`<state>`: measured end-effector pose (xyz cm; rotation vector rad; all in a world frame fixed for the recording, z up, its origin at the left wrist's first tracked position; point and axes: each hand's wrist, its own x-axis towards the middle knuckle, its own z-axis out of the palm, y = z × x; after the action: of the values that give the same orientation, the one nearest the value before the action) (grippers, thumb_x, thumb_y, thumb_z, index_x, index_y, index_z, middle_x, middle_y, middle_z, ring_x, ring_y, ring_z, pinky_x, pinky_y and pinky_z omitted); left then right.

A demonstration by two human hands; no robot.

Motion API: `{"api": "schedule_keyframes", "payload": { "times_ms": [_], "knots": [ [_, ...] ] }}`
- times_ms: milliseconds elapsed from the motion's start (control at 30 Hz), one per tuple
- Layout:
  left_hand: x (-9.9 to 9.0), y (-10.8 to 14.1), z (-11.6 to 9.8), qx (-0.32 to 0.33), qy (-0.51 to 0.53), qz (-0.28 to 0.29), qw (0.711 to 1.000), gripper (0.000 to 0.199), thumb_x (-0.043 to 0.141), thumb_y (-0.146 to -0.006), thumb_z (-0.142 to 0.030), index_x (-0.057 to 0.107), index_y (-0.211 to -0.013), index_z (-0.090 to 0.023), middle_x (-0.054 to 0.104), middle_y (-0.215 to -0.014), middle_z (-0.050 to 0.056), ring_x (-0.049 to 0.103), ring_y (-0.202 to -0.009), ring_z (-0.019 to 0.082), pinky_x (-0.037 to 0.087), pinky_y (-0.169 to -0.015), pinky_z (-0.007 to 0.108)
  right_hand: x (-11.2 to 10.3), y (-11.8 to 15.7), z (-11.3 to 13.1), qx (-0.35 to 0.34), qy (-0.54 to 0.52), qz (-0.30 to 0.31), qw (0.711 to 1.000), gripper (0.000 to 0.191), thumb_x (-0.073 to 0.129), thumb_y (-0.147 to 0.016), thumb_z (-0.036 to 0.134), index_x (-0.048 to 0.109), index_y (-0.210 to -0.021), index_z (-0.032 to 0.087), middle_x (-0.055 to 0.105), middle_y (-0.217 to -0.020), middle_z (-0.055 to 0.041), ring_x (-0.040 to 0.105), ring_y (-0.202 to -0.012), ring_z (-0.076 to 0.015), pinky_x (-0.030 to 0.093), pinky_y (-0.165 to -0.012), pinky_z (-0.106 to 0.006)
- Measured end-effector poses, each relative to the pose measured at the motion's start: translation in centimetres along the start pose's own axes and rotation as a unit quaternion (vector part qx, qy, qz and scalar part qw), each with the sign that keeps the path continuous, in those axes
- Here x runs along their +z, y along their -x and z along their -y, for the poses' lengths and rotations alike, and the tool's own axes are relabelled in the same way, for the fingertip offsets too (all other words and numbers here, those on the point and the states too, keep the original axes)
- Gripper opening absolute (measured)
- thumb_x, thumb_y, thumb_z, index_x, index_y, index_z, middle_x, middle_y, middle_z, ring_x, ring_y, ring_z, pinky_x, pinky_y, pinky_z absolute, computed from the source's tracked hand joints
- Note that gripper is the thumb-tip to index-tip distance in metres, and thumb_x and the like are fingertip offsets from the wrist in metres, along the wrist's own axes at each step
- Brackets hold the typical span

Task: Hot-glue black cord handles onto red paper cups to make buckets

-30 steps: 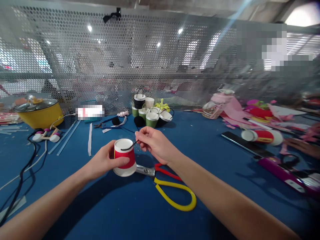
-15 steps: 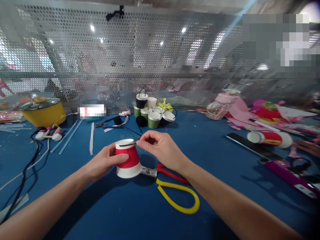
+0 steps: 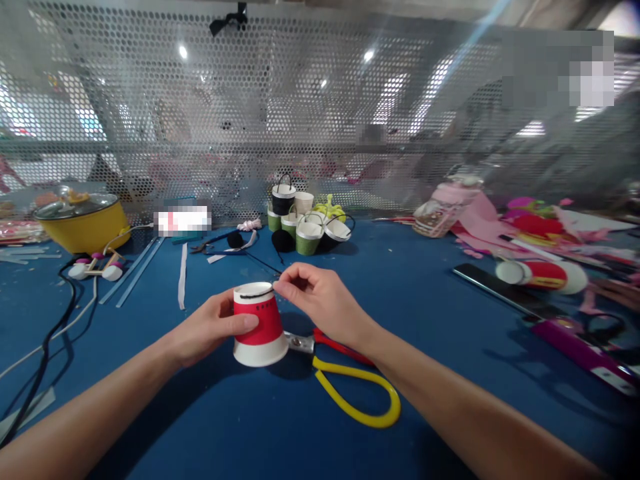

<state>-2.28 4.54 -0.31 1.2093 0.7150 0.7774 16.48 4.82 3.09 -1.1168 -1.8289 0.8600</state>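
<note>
My left hand (image 3: 213, 327) is closed around a red and white paper cup (image 3: 270, 323), which stands upside down with its wide rim lowest. Black cord (image 3: 254, 295) curves along the white band near the cup's narrow end. Pinched at the cup's upper right, the fingers of my right hand (image 3: 317, 293) grip this cord. More cord runs from the fingers back across the table. Scissors (image 3: 386, 420) with one yellow and one red handle lie behind and right of the cup, their blades mostly hidden by it.
Several small cups with handles (image 3: 309, 239) stand grouped at the back. Pliers (image 3: 200, 249) and pale strips (image 3: 183, 277) lie left of centre. A yellow pot (image 3: 85, 227) is far left. At right are a phone (image 3: 500, 288), a glue bottle (image 3: 545, 275) and another person's hand (image 3: 617, 293).
The cup has shifted slightly down and right in the picture, and its top has tilted a little. The cord now follows the cup's curve more closely. My right hand keeps its pinch.
</note>
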Motion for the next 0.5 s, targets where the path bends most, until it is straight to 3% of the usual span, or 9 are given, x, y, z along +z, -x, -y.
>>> {"api": "schedule_keyframes", "payload": {
  "times_ms": [267,400,500],
  "knots": [
    [0.00,0.06,0.27,-0.005,0.030,0.021,0.999,0.055,0.074,-0.060,-0.039,0.056,-0.105,-0.013,0.065,-0.105,0.014,0.059,-0.097,0.028,0.043,-0.084,0.040,0.23,0.11,-0.32,-0.032,0.020,-0.006,0.999,0.017,0.052,-0.081,0.032,0.051,-0.070,0.019,0.054,-0.070,-0.0003,0.050,-0.065,-0.0123,0.044,-0.061,-0.027],
    [0.01,0.14,0.31,-0.012,0.054,0.038,0.998,0.054,0.074,-0.060,-0.039,0.057,-0.104,-0.013,0.066,-0.101,0.013,0.061,-0.091,0.025,0.043,-0.083,0.039,0.47,0.19,-0.47,-0.078,-0.006,-0.018,0.997,0.015,0.052,-0.081,0.026,0.048,-0.068,0.019,0.057,-0.091,-0.0048,0.054,-0.081,-0.0142,0.045,-0.068,-0.028],
    [-0.01,0.19,0.30,-0.009,0.068,0.060,0.996,0.051,0.074,-0.061,-0.037,0.057,-0.103,-0.013,0.066,-0.101,0.012,0.061,-0.090,0.024,0.042,-0.085,0.039,0.58,0.36,-0.33,-0.053,-0.058,0.010,0.997,0.015,0.052,-0.081,0.027,0.047,-0.070,0.019,0.059,-0.096,-0.0055,0.055,-0.080,-0.0138,0.046,-0.062,-0.026]
  ]
}}
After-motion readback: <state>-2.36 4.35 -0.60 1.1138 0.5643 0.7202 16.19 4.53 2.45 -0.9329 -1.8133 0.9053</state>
